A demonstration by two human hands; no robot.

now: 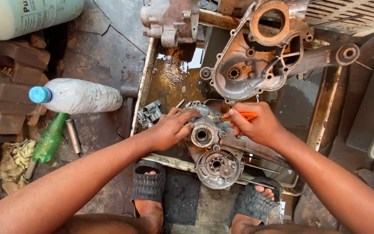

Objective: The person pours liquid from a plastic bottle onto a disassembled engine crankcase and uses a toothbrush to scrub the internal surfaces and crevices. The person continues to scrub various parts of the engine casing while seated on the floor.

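A grey metal engine casing (215,149) with round bearing holes lies over the front edge of a shallow metal tray (146,82). My left hand (172,128) rests on the casing's upper left side, fingers spread over it. My right hand (256,123) is closed around an orange-handled tool (244,116), with its tip against the casing's top. A small grey metal part (149,113) sits in the tray just left of my left hand.
A larger rust-stained engine case half (260,56) leans at the tray's far side, another casting (169,19) at top. On the cracked floor to the left lie a white plastic bottle with blue cap (78,96), a green bottle (48,138) and a rag (16,158). My sandalled feet (148,186) are below.
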